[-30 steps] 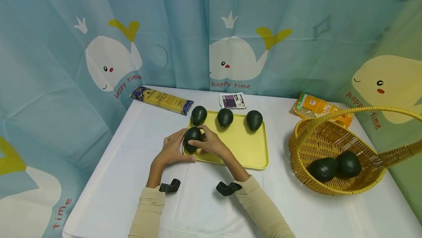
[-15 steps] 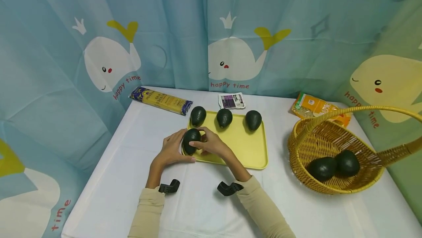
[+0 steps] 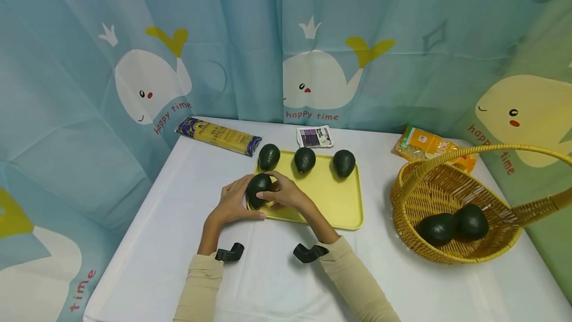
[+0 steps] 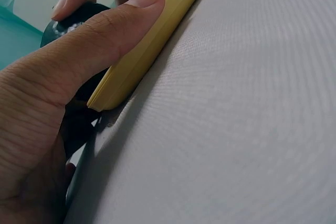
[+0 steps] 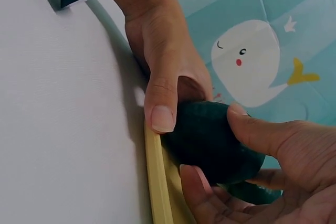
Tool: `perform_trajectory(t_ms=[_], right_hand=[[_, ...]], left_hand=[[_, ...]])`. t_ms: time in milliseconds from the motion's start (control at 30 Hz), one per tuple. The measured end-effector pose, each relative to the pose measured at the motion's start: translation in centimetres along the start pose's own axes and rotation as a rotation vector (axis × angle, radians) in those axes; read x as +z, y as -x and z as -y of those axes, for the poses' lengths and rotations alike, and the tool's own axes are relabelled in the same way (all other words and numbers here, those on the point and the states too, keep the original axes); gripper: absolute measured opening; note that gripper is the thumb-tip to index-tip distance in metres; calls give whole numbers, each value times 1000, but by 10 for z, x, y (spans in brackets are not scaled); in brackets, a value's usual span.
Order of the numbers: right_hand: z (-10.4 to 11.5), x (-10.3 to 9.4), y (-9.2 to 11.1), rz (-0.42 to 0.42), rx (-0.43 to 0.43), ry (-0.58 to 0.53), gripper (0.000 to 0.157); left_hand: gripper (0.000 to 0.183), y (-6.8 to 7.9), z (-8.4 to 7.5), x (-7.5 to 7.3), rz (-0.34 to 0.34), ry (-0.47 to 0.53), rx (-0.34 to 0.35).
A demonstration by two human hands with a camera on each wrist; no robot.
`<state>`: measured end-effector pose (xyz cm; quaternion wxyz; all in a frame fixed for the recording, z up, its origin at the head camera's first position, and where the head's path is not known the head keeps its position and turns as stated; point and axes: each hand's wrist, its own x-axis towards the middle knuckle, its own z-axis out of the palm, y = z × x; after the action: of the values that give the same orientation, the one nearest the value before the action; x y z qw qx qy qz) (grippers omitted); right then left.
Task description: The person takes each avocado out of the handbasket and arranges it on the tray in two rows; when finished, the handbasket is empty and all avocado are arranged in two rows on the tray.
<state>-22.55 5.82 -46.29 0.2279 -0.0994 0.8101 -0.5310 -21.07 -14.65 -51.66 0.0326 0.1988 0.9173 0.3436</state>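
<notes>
In the head view, several dark green avocados are on a yellow tray (image 3: pixel 330 205). One avocado (image 3: pixel 258 189) at the tray's front left corner is pinched between the thumb and fingers of my right hand (image 3: pixel 285 192). My left hand (image 3: pixel 233 202) wraps round that same corner, its thumb along the front edge and its fingers on the left side, beside the avocado. In the right wrist view, the left thumb (image 5: pixel 161 103) presses at the tray rim. Three avocados, including a middle one (image 3: pixel 305 160), lie along the back edge.
A wicker basket (image 3: pixel 404 213) with a tall handle stands at the right, holding two avocados (image 3: pixel 438 229). Behind the tray lie a long yellow and blue packet (image 3: pixel 219 136) and a small white and purple packet (image 3: pixel 315 137). An orange bag (image 3: pixel 420 143) lies behind the basket.
The avocado in my right hand has shifted slightly left within the tray corner. Both hands stay in nearly the same place.
</notes>
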Motion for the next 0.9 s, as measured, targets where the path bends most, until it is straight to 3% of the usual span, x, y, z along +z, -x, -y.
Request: perform_trajectory(t_ms=[367,900], right_hand=[[-2,-5,1,10,40,-23,73],[-2,-3,-2,-21,5,11,68]], left_hand=[[120,1,0,1,5,0,-17],[119,0,2,1,0,-7,-9]])
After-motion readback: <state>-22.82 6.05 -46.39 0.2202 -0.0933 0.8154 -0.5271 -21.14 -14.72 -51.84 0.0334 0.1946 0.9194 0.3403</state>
